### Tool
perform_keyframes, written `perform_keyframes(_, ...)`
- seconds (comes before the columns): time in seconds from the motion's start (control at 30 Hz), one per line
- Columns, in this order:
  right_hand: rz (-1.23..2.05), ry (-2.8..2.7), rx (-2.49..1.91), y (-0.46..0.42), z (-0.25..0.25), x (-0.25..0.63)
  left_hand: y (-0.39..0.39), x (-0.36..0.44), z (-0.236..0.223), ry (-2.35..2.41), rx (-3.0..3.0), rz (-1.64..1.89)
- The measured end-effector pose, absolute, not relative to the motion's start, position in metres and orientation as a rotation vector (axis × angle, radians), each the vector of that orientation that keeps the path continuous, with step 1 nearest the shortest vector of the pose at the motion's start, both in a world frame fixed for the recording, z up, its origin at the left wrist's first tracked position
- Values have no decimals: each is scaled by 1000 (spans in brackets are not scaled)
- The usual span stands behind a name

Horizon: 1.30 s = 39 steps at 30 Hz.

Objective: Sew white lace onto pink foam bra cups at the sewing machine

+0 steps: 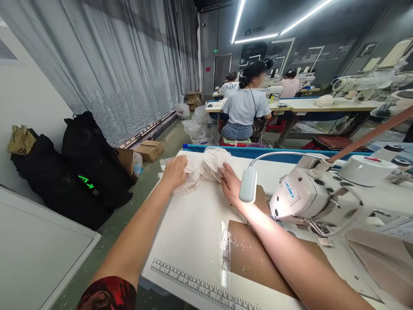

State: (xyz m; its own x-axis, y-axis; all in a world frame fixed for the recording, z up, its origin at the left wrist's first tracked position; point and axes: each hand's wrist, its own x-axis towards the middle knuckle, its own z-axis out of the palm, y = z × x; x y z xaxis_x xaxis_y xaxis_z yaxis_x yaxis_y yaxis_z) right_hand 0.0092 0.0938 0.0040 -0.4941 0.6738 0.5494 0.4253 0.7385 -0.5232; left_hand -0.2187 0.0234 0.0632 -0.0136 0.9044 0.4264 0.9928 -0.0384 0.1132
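At the left, 2 soft black bags (92, 148) are slumped beside a crinkled silvery curtain (135, 64) and near a square-edged cardboard box (149, 151). At the far end of a smooth white table (190, 224), the left side of a bunched, net-like cream cloth (213, 161) is gripped by the curled left hand (175, 173). Its right side is touched by the loosely bent right hand (231, 185); whether it is pinched there cannot be told. Farther right, a rounded lamp (248, 186) is hung beside a glossy white sewing machine (301, 193).

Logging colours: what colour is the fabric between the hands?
Mesh fabric: off-white, seen in the head view.
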Motion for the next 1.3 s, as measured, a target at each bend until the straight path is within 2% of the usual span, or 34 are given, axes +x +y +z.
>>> perform_keyframes(0.1, 430, -2258, -852, 94, -14, 19, 30, -223, 27, -2084, -2113, -501)
perform_keyframes(0.2, 445, -2370, -797, 73, -15, 43, 26, -227, 11, -2156, -2092, -525)
perform_keyframes(0.37, 483, -2563, -706, 17, 11, 104, 4, -219, 25, -2092, -2088, -603)
perform_keyframes(0.53, 561, -2592, -939, -36, 18, 180, -34, -186, 28, -2118, -2355, -633)
perform_keyframes(0.67, 522, -2381, -1207, -63, 4, 247, -56, -146, 22, -2181, -2675, -477)
perform_keyframes(0.77, 343, -2135, -1377, -73, -6, 296, -63, -102, 27, -2122, -2875, -428)
perform_keyframes(0.9, 93, -1922, -1590, -65, -11, 345, -60, -31, 42, -1877, -3217, -436)
perform_keyframes(1.0, 127, -1966, -1827, -49, -14, 360, -51, 26, 43, -1763, -3390, -507)
perform_keyframes(1.07, 166, -2018, -1879, -40, -16, 362, -43, 63, 36, -1816, -3481, -654)
perform_keyframes(1.13, 161, -2042, -1857, -37, -19, 362, -30, 97, 24, -2005, -3499, -944)
perform_keyframes(1.3, 136, -2108, -1615, -51, -25, 361, 10, 165, -1, -2663, -3010, -2020)
